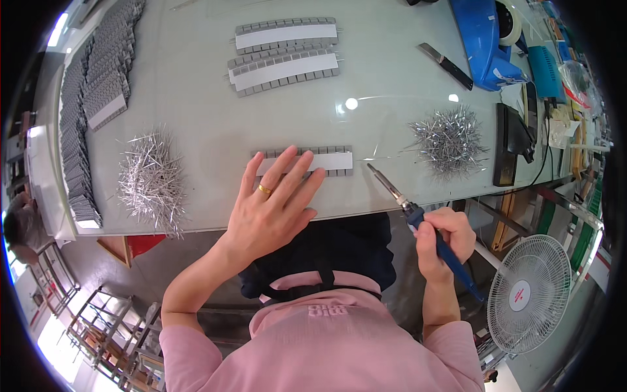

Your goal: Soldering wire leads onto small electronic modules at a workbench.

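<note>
My left hand (pixel 277 189) lies spread over a grey segmented strip with a white band (pixel 336 161), its fingertips resting on the strip near the table's front edge. A ring sits on one finger. In my right hand (pixel 444 238) is a soldering iron (pixel 410 210) with a blue handle, its tip pointing up and left. That tip ends a little to the right of the strip, close to a thin wire-like piece (pixel 375 158) on the table, and I cannot tell whether they touch.
Piles of thin metal pins lie left (pixel 153 179) and right (pixel 450 142). Two more strips (pixel 285 36) lie farther back, and many stacked strips (pixel 108 85) line the left side. A utility knife (pixel 446 66), a blue tape dispenser (pixel 480 49) and a black stand (pixel 513 144) are right. A fan (pixel 530 294) stands beside me.
</note>
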Demonstrator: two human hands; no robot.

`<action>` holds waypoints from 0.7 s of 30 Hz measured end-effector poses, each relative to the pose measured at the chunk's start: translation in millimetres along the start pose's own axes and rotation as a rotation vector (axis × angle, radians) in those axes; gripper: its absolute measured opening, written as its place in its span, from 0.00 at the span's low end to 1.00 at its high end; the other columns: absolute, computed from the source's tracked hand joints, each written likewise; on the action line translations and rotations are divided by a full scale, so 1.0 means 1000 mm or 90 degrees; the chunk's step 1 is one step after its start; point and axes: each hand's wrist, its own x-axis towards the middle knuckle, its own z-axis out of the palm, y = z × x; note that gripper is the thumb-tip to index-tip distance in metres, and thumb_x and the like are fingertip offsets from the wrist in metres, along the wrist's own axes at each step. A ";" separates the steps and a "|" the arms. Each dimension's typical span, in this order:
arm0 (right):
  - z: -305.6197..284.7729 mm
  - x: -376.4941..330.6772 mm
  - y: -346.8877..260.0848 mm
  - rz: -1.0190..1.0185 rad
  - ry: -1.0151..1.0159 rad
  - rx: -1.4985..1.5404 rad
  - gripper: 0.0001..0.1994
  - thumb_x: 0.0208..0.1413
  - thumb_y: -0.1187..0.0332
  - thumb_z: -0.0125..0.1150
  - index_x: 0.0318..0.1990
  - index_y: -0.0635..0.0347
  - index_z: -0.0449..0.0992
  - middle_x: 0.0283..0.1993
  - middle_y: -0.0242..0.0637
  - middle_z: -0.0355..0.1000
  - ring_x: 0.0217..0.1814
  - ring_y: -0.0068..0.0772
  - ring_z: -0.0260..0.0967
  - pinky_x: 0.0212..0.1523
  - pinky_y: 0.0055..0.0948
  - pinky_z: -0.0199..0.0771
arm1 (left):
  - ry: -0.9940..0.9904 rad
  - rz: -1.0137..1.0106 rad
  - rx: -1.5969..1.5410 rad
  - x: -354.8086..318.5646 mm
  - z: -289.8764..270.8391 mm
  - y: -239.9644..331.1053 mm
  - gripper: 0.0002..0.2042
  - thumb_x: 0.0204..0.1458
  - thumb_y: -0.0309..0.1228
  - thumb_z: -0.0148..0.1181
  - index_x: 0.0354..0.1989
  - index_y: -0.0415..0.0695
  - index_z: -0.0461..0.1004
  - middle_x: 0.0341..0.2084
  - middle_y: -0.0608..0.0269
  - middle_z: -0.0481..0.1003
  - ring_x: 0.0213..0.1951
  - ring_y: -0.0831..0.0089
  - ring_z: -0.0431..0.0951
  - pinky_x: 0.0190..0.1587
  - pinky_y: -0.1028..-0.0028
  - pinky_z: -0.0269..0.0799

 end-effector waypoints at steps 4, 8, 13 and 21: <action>0.008 0.009 -0.003 0.011 -0.023 -0.012 0.07 0.46 0.76 0.66 0.32 0.63 0.73 0.23 0.36 0.72 0.17 0.23 0.64 0.18 0.20 0.60 | 0.006 0.001 -0.007 0.000 0.001 -0.002 0.29 0.46 0.36 0.64 0.60 0.49 0.68 0.63 0.58 0.63 0.65 0.58 0.60 0.64 0.45 0.51; 0.011 0.012 -0.003 0.027 -0.021 -0.018 0.07 0.46 0.77 0.66 0.32 0.62 0.74 0.23 0.35 0.72 0.17 0.23 0.63 0.18 0.20 0.59 | 0.001 0.005 -0.010 0.000 0.002 -0.003 0.29 0.46 0.36 0.64 0.60 0.49 0.68 0.63 0.58 0.63 0.65 0.58 0.60 0.64 0.46 0.51; 0.010 0.018 -0.008 0.048 -0.052 -0.031 0.07 0.44 0.77 0.67 0.31 0.62 0.74 0.22 0.35 0.72 0.17 0.24 0.64 0.18 0.20 0.60 | 0.003 0.000 -0.008 -0.001 0.002 -0.004 0.30 0.44 0.35 0.65 0.60 0.49 0.69 0.63 0.58 0.63 0.65 0.58 0.61 0.64 0.45 0.52; 0.001 0.002 0.002 0.038 -0.041 -0.177 0.05 0.48 0.76 0.64 0.32 0.62 0.73 0.23 0.40 0.72 0.22 0.31 0.71 0.26 0.26 0.69 | 0.078 -0.074 0.009 -0.021 -0.006 0.000 0.31 0.43 0.40 0.66 0.60 0.51 0.69 0.64 0.58 0.62 0.66 0.56 0.59 0.66 0.45 0.45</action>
